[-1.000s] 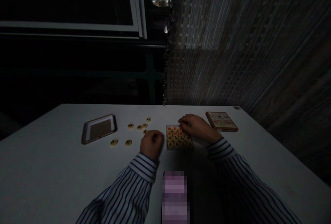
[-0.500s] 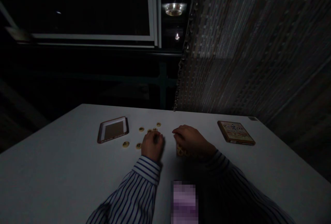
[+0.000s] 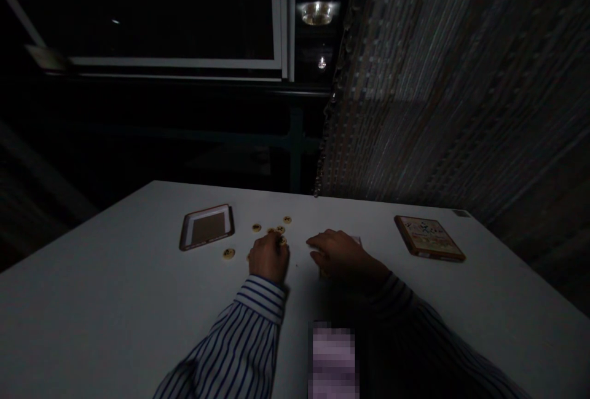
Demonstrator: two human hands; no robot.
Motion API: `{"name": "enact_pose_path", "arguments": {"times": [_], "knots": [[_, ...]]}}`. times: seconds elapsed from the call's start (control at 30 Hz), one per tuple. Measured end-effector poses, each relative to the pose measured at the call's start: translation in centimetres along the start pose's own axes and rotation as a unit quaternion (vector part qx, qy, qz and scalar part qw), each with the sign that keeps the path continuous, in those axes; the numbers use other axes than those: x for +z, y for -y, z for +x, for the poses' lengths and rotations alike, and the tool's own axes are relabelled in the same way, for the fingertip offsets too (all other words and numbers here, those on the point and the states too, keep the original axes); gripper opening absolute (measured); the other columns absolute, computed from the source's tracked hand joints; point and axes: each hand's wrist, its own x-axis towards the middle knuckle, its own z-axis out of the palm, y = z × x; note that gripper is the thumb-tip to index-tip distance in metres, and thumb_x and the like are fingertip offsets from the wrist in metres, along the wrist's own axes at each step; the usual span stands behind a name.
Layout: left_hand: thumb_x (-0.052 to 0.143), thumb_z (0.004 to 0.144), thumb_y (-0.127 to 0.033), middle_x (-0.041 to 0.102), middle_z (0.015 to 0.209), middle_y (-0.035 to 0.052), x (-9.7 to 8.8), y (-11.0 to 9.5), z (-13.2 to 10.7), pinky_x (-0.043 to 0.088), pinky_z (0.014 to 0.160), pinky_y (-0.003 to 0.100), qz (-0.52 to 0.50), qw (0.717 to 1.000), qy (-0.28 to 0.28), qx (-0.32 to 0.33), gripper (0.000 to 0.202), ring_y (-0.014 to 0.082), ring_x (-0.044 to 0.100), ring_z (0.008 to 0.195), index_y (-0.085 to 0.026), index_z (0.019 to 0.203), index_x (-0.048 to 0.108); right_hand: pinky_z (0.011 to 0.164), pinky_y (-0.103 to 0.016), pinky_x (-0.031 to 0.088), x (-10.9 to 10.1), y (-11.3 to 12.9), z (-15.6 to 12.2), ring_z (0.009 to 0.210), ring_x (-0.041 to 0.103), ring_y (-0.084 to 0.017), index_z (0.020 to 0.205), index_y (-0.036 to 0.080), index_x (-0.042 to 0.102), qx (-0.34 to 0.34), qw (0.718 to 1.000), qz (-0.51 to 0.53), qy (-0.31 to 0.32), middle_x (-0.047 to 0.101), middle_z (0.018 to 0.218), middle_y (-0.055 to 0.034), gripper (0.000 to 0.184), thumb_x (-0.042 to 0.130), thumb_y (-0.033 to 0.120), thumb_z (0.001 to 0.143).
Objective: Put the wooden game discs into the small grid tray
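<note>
My left hand (image 3: 270,257) is over the table with its fingers curled. A round Chinese chess piece (image 3: 283,241) shows at its fingertips. Several more round wooden pieces with dark characters lie around it, among them one piece (image 3: 228,253) to the left and one piece (image 3: 287,219) farther back. My right hand (image 3: 343,256) hovers low to the right, index finger and thumb apart, nothing visible between them. Under and behind it lies something mostly hidden; a pale edge (image 3: 357,240) peeks out past the knuckles.
An open shallow box tray (image 3: 207,242) stands at the left of the white table (image 3: 138,300). A box lid with printed characters (image 3: 429,238) lies at the right. Behind the table hang a string curtain (image 3: 405,110) and a dark window.
A chess piece now shows by my left fingertips, and that hand has lowered over a nearer piece. My right hand's finger and thumb have spread, and it covers the pieces seen beneath it before.
</note>
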Motion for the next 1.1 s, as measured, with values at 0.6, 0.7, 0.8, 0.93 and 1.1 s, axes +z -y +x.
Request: {"name": "enact_pose_path", "arguments": {"times": [0.6,0.7,0.8,0.93,1.1], "knots": [[0.047,0.077,-0.031,0.063,0.084,0.0119,-0.1,-0.6,-0.2,0.04,0.07,0.034,0.077,0.997,0.017,-0.02,0.025,0.0256,0.057,0.086,-0.019,0.097,0.057,0.084,-0.034,0.033,-0.3,0.1,-0.1,0.101,0.048,-0.021,0.115,0.017,0.052,-0.005,1.0,-0.008,0.0,0.058,0.11,-0.0089,0.036,0.04,0.031,0.083],[0.046,0.078,-0.03,0.064,0.085,0.0116,-0.2,-0.8,-0.2,0.039,0.071,0.034,0.077,0.997,0.014,-0.014,0.025,0.0249,0.057,0.087,-0.018,0.097,0.057,0.085,-0.034,0.033,-0.4,0.1,-0.2,0.102,0.049,-0.021,0.114,0.017,0.052,-0.004,1.0,-0.009,-0.005,0.059,0.109,-0.0092,0.036,0.041,0.031,0.083],[0.046,0.078,-0.028,0.064,0.086,0.0102,-0.3,-0.9,-0.3,0.039,0.073,0.033,0.065,0.998,-0.005,-0.002,0.026,0.024,0.057,0.089,-0.019,0.1,0.056,0.085,-0.034,0.033,-0.5,0.0,-0.3,0.103,0.048,-0.02,0.114,0.017,0.052,-0.008,1.0,-0.011,-0.011,0.059,0.11,-0.009,0.036,0.04,0.031,0.084],[0.047,0.077,-0.027,0.064,0.092,0.0091,0.0,-0.8,-0.2,0.039,0.077,0.034,0.013,0.999,-0.039,0.031,0.028,0.0232,0.056,0.091,-0.019,0.102,0.056,0.085,-0.034,0.033,-0.9,-0.3,-0.5,0.102,0.049,-0.02,0.115,0.018,0.051,-0.009,1.0,-0.014,-0.02,0.059,0.11,-0.008,0.035,0.04,0.031,0.084],[0.049,0.076,-0.028,0.063,0.097,0.008,0.5,-0.4,-0.1,0.038,0.082,0.035,-0.054,0.994,-0.071,0.068,0.028,0.023,0.055,0.093,-0.018,0.102,0.055,0.086,-0.033,0.032,-1.6,-0.4,-0.6,0.102,0.048,-0.02,0.114,0.017,0.053,0.003,1.0,-0.017,-0.017,0.058,0.11,-0.0084,0.035,0.041,0.028,0.083]]}}
